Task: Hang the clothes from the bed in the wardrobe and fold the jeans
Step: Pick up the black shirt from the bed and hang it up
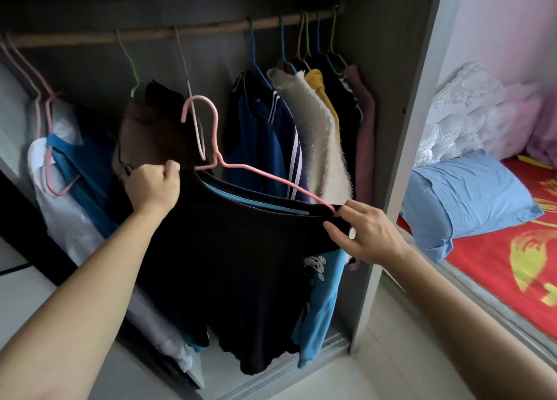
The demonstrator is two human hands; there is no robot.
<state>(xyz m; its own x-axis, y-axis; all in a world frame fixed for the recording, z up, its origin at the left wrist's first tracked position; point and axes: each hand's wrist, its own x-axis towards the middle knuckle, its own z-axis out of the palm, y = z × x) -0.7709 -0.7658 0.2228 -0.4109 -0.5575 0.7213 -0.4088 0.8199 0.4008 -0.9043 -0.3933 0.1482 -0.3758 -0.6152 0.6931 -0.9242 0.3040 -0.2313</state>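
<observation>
Fingers (171, 169) of the left hand (153, 185) curl round one shoulder of the single black top (241, 264), the right hand (361, 233) pinches the other, its one pink hanger (215, 131) hook free below the wardrobe's (401, 98) one rail (211, 26), so hanging looks the step in hand and needs a lift into the gap left of six hooks (318, 34).

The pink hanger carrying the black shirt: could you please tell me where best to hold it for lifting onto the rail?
Grip the pink hanger by its bare neck just under the hook, fingers coming from the front and below. The black shirt hangs on its arms, and the hook, opening leftward, must stay free to catch the rail.
</observation>
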